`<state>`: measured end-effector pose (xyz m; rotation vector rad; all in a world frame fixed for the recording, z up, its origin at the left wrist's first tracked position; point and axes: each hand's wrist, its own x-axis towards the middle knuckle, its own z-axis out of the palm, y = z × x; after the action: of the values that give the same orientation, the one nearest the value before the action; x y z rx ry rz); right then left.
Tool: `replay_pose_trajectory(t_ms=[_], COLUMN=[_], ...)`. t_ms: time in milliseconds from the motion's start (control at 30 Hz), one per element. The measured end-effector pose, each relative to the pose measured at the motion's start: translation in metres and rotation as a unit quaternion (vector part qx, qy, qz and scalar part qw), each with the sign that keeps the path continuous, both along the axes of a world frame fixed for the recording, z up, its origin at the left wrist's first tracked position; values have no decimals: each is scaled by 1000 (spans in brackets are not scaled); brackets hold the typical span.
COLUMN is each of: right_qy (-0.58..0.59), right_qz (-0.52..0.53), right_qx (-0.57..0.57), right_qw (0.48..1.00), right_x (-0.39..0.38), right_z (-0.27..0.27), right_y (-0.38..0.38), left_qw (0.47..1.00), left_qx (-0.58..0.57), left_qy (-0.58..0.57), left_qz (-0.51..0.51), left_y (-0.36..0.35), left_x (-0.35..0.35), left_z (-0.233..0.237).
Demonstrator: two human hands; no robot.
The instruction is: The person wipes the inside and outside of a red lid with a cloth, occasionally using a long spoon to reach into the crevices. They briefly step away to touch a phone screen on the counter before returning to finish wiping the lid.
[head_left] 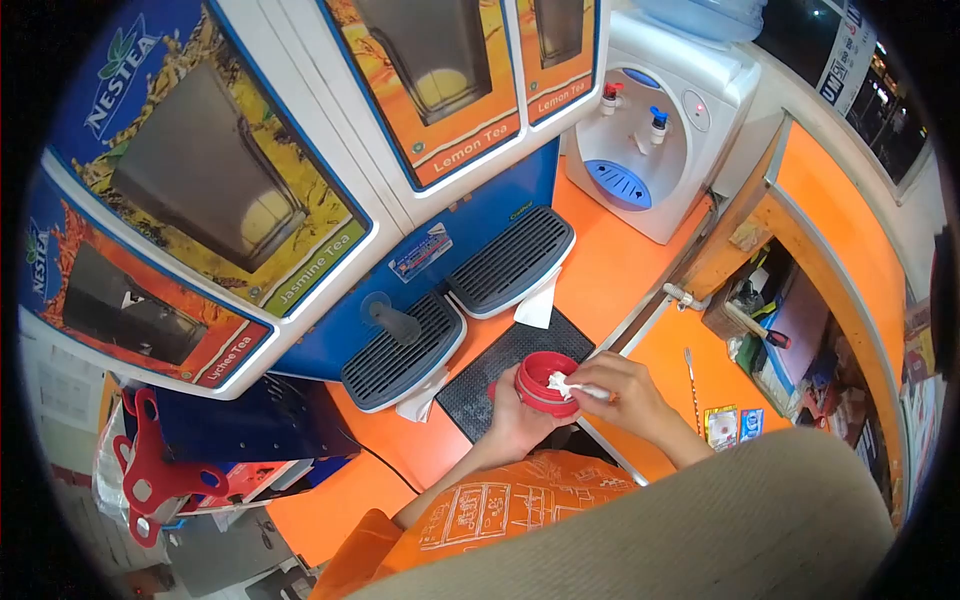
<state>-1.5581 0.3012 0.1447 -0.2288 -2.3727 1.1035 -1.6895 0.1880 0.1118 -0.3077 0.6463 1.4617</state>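
Note:
A round red container (548, 362), with its open top facing up, is held over the orange counter. My left hand (515, 420) wraps round its lower left side. At its right rim, the closed fingers of my right hand (625, 388) pinch a crumpled white tissue (562, 384), part of which reaches into the container. What else is inside the container is too small to tell. A black textured mat (480, 378) lies on the counter just beyond my hands.
Tea dispensers (390, 215) with two drip trays (515, 262) stand ahead and left. A white water dispenser (650, 120) is at the back right. On the right are a long twisted spoon (692, 385), two sachets (720, 427) and an orange-edged shelf (840, 220). A red stool (150, 480) is lower left.

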Motion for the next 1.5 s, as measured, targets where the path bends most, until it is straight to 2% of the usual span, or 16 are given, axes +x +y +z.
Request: replay_pose_trajectory(t_ms=[167, 233, 300, 367, 400, 433, 500, 567, 667, 700, 900, 1000, 1067, 1200, 1267, 1500], right_qy=[-21, -20, 71, 143, -3, 127, 13, 67, 58, 62, 151, 163, 194, 194, 80, 63], right_qz=[31, 46, 76, 30, 78, 14, -49, -116, -43, -60, -280, -343, -309, -312, -313, -369], right_qx=[73, 109, 305, 322, 256, 236, 268, 255, 139, 135, 226, 239, -80, 7, 64, 41], right_qw=[997, 993, 946, 935, 963, 963, 962, 958, 988, 987, 921, 894, 928, 930, 944, 927], right_x=[-5, -8, -17, -30, -30, -30, -14, 12, 55, 64, 95, 105, 112, 172, 191, 322], right_z=[5, 3, -15, -29, -17, -24, -8, -8, 0, 0, -6, -22, -43, -37, -55, -62], right_y=[3, 3, 5, -4, -10, -15, -19, -13, -5, -8, -39, -49, -53, -68, -79, -129], left_qw=[999, 993, 959, 974, 980, 982, 982, 977, 968, 966, 951, 943, 939, 930, 925, 898], left_qx=[18, -37, 271, 189, 157, 141, 108, 86, 68, 64, 47, 45, 48, 47, 43, 41], left_qy=[29, 87, 47, 100, 114, 124, 154, 182, 209, 213, 230, 227, 221, 202, 193, 157], left_qz=[20, 72, 62, 70, 49, 20, -32, -75, -119, -130, -200, -237, -260, -303, -326, -409], left_y=[1, 5, -3, 5, 11, 20, 36, 47, 58, 62, 72, 76, 78, 80, 78, 56], left_x=[2, 6, -10, 10, 18, 23, 32, 45, 61, 67, 93, 113, 127, 172, 201, 340], left_z=[1, 14, -55, -24, -19, -14, -9, -10, -10, -9, -13, -14, -15, -19, -21, -29])
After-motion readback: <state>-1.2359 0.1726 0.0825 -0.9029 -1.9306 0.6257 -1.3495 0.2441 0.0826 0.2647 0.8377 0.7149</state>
